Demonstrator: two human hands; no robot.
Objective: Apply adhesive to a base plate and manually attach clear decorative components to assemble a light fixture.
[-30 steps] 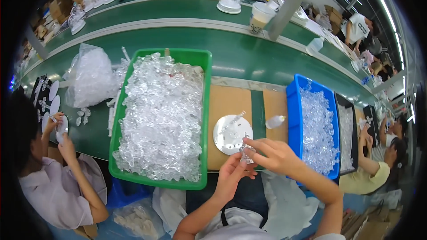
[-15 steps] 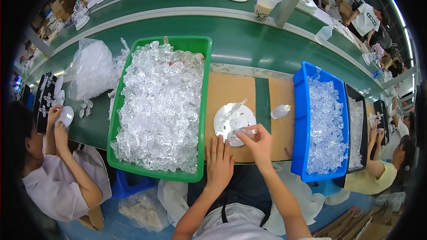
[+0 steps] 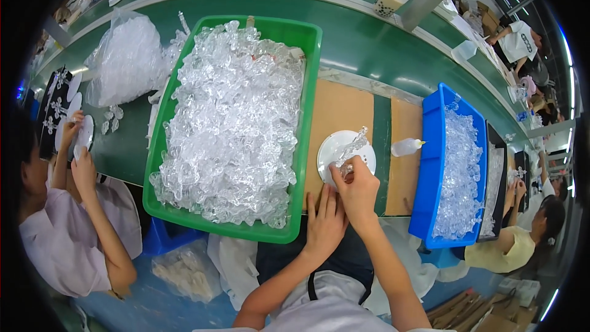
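Observation:
A round white disc point(image 3: 330, 146) lies on a cardboard sheet point(image 3: 335, 101) in front of me. A clear plastic piece point(image 3: 357, 140) slants across its upper right part. My right hand point(image 3: 359, 185) is closed in a pinch over the disc's lower part, thumb and forefinger on another clear plastic piece point(image 3: 345, 171) at the lower end of the first. Whether the two pieces are joined I cannot tell. My left hand point(image 3: 326, 224) rests at the disc's near edge, its fingers stretched out and holding nothing.
A green bin point(image 3: 313, 95) heaped with clear plastic pieces stands to the left, a blue bin point(image 3: 423, 172) of similar pieces to the right. Between disc and blue bin lies a small squeeze bottle point(image 3: 407, 147). Co-workers sit on both sides. A full plastic bag point(image 3: 126, 58) stands far left.
My right hand has brought its clear piece against the one on the disc and turned more upright. My left hand's fingers have shifted slightly beside it. The whole view has swung a little.

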